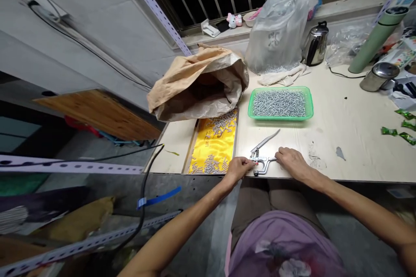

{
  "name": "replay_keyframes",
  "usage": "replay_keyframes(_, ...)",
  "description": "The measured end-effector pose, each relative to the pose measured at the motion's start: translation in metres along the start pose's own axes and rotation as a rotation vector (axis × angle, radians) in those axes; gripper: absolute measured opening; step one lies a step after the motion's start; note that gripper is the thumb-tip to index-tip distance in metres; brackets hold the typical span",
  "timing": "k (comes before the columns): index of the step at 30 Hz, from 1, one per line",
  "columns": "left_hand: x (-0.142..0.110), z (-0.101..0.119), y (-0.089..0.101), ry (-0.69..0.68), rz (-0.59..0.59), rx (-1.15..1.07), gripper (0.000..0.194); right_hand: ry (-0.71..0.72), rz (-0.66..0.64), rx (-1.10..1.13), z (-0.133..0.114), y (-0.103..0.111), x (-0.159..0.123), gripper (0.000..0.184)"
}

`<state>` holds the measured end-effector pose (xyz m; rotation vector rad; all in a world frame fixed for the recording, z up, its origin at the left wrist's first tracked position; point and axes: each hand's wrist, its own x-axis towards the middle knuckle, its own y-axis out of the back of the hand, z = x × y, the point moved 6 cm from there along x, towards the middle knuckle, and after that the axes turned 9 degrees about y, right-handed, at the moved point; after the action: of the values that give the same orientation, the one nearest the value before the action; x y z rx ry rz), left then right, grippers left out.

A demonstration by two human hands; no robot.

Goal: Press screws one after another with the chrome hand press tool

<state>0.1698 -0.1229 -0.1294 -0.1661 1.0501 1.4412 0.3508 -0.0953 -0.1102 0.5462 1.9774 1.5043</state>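
Note:
A pair of metal hand pliers, of the snap-fastener press kind, lies at the table's front edge with its handles spread. My right hand is closed around the end of one handle. At the jaw end my left hand pinches with thumb and fingertips; whatever is between them is too small to make out. A small red part shows at the jaw beside these fingertips. Left of the pliers, a yellow-lined tray holds small silver metal pieces in loose heaps. Behind the pliers stands a green basket full of similar silver pieces.
A large brown sack gapes open behind the tray. Farther back are a clear plastic bag, a metal kettle and a cloth. At the right stand a green flask, a steel mug and several green-wrapped sweets.

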Motion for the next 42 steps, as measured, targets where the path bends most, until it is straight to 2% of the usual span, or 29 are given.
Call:
replay_keyframes(5, 0.003, -0.011, -0.015, 0.078, -0.091, -0.133, 0.031, 0.025, 0.05, 0.016, 0.004, -0.005, -0.003, 0.021)
replay_keyframes(10, 0.005, -0.015, -0.017, 0.132, -0.109, -0.138, 0.029, 0.036, 0.109, 0.046, 0.003, -0.007, -0.005, 0.021)
replay_keyframes(16, 0.006, -0.017, -0.019, 0.211, -0.139, -0.128, 0.027, 0.011, 0.074, 0.06, 0.002, -0.002, -0.005, 0.023)
replay_keyframes(20, 0.006, -0.018, -0.022, 0.262, -0.213, -0.099, 0.03, 0.002, 0.057, 0.075, 0.0, 0.002, -0.007, 0.024)
replay_keyframes(24, 0.006, -0.019, -0.022, 0.285, -0.246, -0.077, 0.031, 0.038, 0.023, 0.139, 0.005, 0.008, -0.007, 0.017)
replay_keyframes(25, 0.006, -0.018, -0.022, 0.286, -0.246, -0.075, 0.03, 0.048, 0.034, 0.146, 0.008, 0.011, -0.005, 0.024)
replay_keyframes(29, 0.005, -0.017, -0.022, 0.289, -0.25, -0.087, 0.028, 0.105, 0.095, 0.1, 0.027, 0.019, 0.016, 0.085)
replay_keyframes(31, 0.004, -0.017, -0.022, 0.296, -0.247, -0.09, 0.028, 0.175, 0.057, 0.088, 0.033, 0.016, 0.029, 0.097)
replay_keyframes(33, 0.004, -0.017, -0.023, 0.302, -0.242, -0.085, 0.03, 0.225, 0.012, 0.076, 0.036, 0.013, 0.039, 0.1)
replay_keyframes(36, 0.004, -0.017, -0.023, 0.299, -0.242, -0.093, 0.034, 0.226, -0.017, 0.054, 0.036, 0.014, 0.046, 0.094)
replay_keyframes(40, 0.002, -0.019, -0.021, 0.281, -0.252, -0.096, 0.038, 0.193, -0.062, 0.03, 0.027, 0.02, 0.04, 0.061)
replay_keyframes(42, 0.0, -0.017, -0.015, 0.212, -0.196, -0.012, 0.039, 0.166, -0.072, 0.03, 0.023, 0.023, 0.034, 0.048)
